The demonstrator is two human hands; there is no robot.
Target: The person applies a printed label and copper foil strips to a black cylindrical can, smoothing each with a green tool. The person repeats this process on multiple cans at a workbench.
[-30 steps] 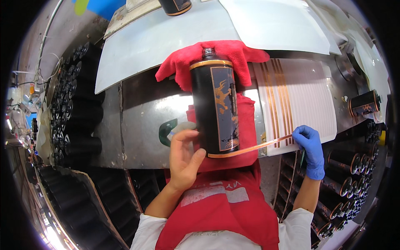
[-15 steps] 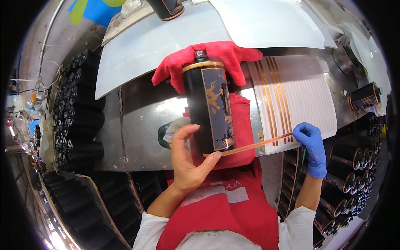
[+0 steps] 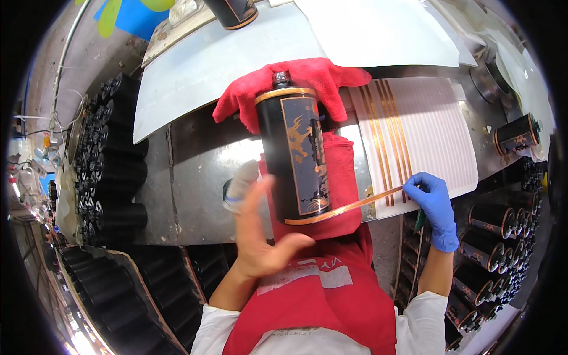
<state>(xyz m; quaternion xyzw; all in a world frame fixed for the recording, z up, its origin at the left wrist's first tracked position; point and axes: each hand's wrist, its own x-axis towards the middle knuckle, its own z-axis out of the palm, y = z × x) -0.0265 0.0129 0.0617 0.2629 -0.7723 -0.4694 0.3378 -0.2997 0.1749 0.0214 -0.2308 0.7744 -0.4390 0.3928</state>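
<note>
Black cylindrical bottle (image 3: 296, 155) with gold bands lying on red cloth (image 3: 337, 171) at the metal workbench's (image 3: 189, 177) near edge, neck pointing away. Thin gold strip (image 3: 349, 207) running from the bottle's base rim to the blue-gloved right hand (image 3: 435, 204), pinched between its fingertips. Bare left hand (image 3: 260, 236) open, fingers spread, just off the bottle's left side. White backing sheet (image 3: 438, 142) of gold strips touching the cloth's right; racks of black bottles (image 3: 112, 154) crowding both flanks.

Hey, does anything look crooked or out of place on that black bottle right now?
The gold strip lies along the black bottle's base but trails off slantwise to the gloved right hand, not yet stuck flat. Nothing looks spilled or damaged.
</note>
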